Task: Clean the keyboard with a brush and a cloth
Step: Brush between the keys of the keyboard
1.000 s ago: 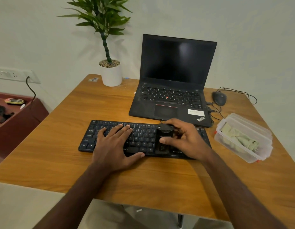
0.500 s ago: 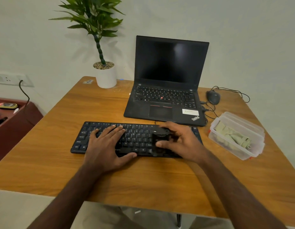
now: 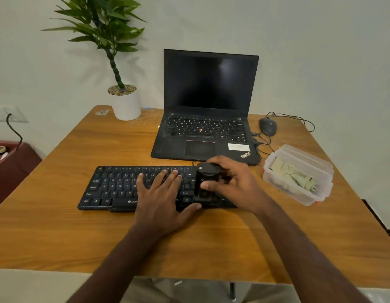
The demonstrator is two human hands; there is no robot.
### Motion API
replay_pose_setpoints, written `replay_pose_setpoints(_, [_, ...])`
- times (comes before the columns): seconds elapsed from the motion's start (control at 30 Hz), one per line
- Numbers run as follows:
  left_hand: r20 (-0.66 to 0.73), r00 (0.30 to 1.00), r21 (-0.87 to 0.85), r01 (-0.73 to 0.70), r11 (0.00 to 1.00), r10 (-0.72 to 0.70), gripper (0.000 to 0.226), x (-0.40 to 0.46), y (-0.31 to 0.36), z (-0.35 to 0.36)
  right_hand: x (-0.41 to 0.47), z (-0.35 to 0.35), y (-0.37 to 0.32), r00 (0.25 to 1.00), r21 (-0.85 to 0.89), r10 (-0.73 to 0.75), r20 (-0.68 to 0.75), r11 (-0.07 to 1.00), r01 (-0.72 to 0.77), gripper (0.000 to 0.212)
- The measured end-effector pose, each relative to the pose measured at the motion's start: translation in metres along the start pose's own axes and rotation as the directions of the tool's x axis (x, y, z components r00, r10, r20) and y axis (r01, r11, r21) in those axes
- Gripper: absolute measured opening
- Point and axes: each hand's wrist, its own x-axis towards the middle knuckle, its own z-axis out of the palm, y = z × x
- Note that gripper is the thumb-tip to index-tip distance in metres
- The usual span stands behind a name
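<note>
A black keyboard lies across the wooden table in front of me. My left hand rests flat on its middle keys, fingers straight and spread, thumb at the front edge. My right hand grips a black brush that stands upright on the keys at the keyboard's right part; its bristle end is hidden among the keys. A pale green cloth lies crumpled inside a clear plastic box to the right of the keyboard.
An open black laptop stands just behind the keyboard. A wired mouse and its cables lie to the laptop's right. A potted plant in a white pot occupies the back left corner. A dark red cabinet stands left of the table.
My left hand has slid right along the keys, closer to the brush. My right hand keeps its grip on the brush at the keyboard's right part. The camera view has shifted.
</note>
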Motion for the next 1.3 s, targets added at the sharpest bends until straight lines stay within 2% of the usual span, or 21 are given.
replay_pose_setpoints(0.27, [-0.011,1.0,-0.02,0.016,1.0,-0.016,0.099,0.0,-0.006,0.006,-0.022,-0.061,0.022,0.997,-0.079,0.056,0.057,0.996,-0.052,0.038])
replay_pose_setpoints(0.33, [-0.011,1.0,-0.016,0.019,1.0,-0.019,0.099,0.001,-0.006,0.006,-0.026,-0.079,0.023,0.998,-0.117,0.048,0.035,0.992,-0.044,0.039])
replay_pose_setpoints(0.4, [-0.009,1.0,-0.013,0.021,1.0,-0.021,0.1,0.0,-0.005,0.005,-0.03,-0.088,0.026,0.999,-0.081,0.037,-0.021,0.996,-0.039,0.036])
replay_pose_setpoints(0.5, [0.005,1.0,-0.013,0.027,1.0,-0.027,0.103,0.0,-0.005,0.004,-0.031,-0.074,0.025,0.994,0.038,0.026,-0.102,0.999,-0.022,0.037])
replay_pose_setpoints(0.57, [0.01,1.0,-0.016,0.024,1.0,-0.023,0.104,0.0,-0.005,0.004,-0.03,-0.055,0.022,0.995,0.069,0.03,-0.097,0.997,-0.023,0.036])
replay_pose_setpoints(0.7, [0.015,1.0,-0.02,0.018,1.0,-0.018,0.101,0.001,-0.007,0.005,-0.034,-0.048,0.023,0.997,0.031,0.064,-0.053,0.998,-0.062,0.034])
replay_pose_setpoints(0.93, [0.009,1.0,-0.005,0.024,1.0,-0.024,0.101,0.002,-0.005,0.004,-0.066,-0.106,0.029,0.994,-0.083,0.054,-0.094,0.995,-0.062,0.039])
replay_pose_setpoints(1.1, [0.015,0.999,-0.003,0.03,1.0,-0.03,0.1,0.002,-0.004,0.004,-0.07,-0.094,0.027,0.973,-0.016,0.01,-0.229,1.0,-0.014,0.035])
replay_pose_setpoints(1.23, [0.016,1.0,-0.003,0.022,1.0,-0.022,0.099,0.002,-0.005,0.004,-0.063,-0.064,0.03,0.983,0.071,0.032,-0.183,0.997,-0.02,0.036])
replay_pose_setpoints(1.3, [0.019,1.0,-0.001,0.023,1.0,-0.023,0.099,0.002,-0.005,0.004,-0.065,-0.067,0.031,0.987,0.04,0.052,-0.151,0.998,-0.047,0.037])
